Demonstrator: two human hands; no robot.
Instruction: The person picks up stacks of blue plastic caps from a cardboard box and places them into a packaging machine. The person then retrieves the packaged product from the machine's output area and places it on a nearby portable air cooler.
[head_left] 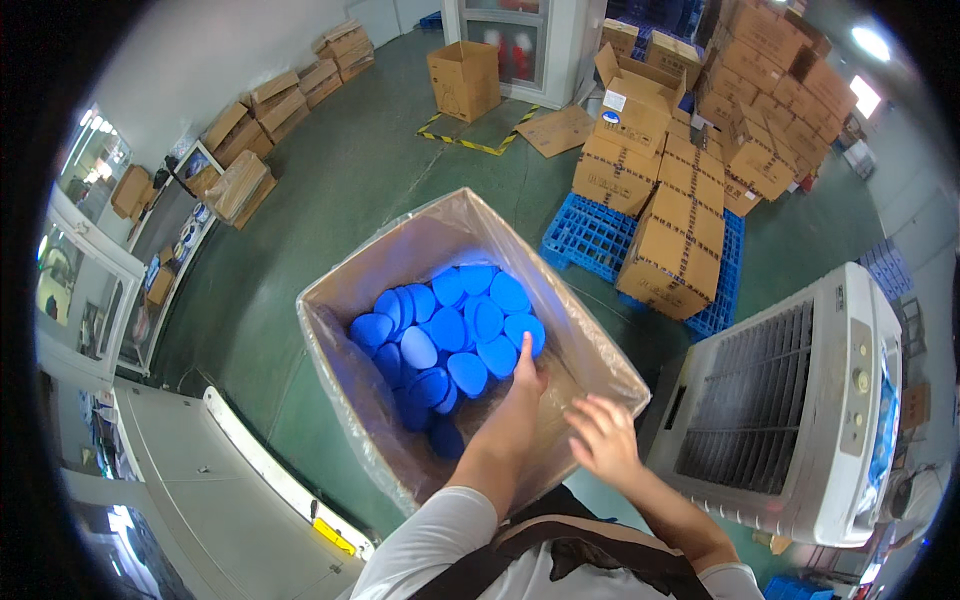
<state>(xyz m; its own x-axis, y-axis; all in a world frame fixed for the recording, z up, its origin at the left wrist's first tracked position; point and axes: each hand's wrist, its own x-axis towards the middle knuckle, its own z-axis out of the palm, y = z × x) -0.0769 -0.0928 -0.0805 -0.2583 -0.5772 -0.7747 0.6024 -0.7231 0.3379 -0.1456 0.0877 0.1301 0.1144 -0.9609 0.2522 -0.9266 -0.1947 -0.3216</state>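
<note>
An open cardboard box point(590, 345) lined with clear plastic is in front of me, tilted. Many flat, rounded blue pieces point(447, 328) are heaped in it toward the far left. My left hand point(528, 378) reaches inside, its thumb laid over the edge of a blue disc point(522, 328) at the right of the heap; its other fingers are mostly hidden. Over the box's near right side is my right hand point(606, 438), empty, fingers apart and slightly bent.
To the right stands a white air cooler point(800, 400). Taped cartons point(672, 245) sit on a blue pallet point(590, 235) beyond it. A grey cabinet point(240, 510) with a yellow-handled cutter point(333, 536) is at lower left. Another open carton point(465, 82) stands far ahead.
</note>
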